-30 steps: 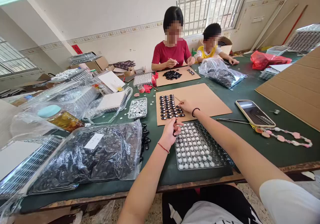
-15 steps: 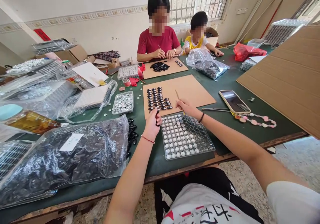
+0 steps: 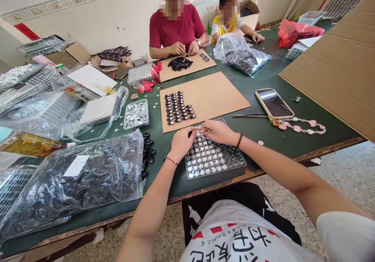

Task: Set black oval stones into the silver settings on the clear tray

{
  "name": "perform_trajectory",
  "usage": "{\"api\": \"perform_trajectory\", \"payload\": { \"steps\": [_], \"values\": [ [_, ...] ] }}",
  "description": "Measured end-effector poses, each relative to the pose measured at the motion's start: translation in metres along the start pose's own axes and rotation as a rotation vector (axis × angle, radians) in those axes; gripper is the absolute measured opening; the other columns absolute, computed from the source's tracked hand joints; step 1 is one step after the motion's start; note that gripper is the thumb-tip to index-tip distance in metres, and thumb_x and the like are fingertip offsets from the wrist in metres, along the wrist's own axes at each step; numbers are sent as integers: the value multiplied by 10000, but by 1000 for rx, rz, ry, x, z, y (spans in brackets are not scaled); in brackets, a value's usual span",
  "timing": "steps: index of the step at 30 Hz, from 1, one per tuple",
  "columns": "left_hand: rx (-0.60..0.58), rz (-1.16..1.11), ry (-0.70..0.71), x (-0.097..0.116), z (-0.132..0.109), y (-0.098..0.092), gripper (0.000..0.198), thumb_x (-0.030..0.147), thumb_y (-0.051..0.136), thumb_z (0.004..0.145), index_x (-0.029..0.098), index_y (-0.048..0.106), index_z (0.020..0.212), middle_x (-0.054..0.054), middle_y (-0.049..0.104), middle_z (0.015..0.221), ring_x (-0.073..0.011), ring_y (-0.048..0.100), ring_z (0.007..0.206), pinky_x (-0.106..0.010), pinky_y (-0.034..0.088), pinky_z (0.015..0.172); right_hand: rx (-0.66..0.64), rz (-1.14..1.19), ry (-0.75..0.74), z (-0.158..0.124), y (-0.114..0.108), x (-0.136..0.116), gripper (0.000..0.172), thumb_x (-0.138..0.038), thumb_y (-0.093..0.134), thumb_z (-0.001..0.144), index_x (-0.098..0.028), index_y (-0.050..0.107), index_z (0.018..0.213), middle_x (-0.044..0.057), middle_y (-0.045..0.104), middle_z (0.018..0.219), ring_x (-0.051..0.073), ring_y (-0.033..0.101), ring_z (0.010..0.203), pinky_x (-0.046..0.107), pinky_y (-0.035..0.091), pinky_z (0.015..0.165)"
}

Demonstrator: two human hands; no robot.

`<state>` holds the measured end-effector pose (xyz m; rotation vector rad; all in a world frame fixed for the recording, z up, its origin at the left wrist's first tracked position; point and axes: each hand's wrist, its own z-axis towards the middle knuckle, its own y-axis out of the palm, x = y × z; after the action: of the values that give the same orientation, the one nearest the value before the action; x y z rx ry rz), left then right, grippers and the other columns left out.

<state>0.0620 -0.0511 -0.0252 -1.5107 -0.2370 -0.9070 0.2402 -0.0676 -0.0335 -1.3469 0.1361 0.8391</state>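
My left hand (image 3: 183,141) is closed on a small black oval piece, mostly hidden by the fingers. Close beside it, my right hand (image 3: 219,132) pinches a thin wooden stick (image 3: 202,129) whose tip reaches the left fingertips. Both hands hover over the far edge of a clear plastic tray (image 3: 215,171) with rows of round white pieces, some of its cups lacking them. Beyond them, black oval pieces with white inlays (image 3: 177,107) stand in rows on a cardboard sheet (image 3: 216,94).
Left of the cardboard is a clear box of small silvery discs (image 3: 136,113). A large bag of black pieces (image 3: 99,176) fills the near left, with loose black pieces (image 3: 149,152) beside it. At right lie a phone (image 3: 274,104) and tweezers (image 3: 249,116). Two people sit opposite.
My right hand has come down and left with the stick, meeting my left hand above the tray. The view has tilted slightly downward.
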Motion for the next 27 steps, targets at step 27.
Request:
{"api": "perform_trajectory", "payload": {
  "steps": [27],
  "values": [
    [-357, 572, 148, 22, -16, 0, 322, 318, 326, 858, 280, 546, 1090, -38, 637, 930, -193, 580, 816, -267, 400, 656, -136, -60, 110, -2, -4, 5, 65, -159, 519, 709, -183, 560, 752, 7, 603, 776, 130, 505, 701, 204, 283, 563]
  ]
}}
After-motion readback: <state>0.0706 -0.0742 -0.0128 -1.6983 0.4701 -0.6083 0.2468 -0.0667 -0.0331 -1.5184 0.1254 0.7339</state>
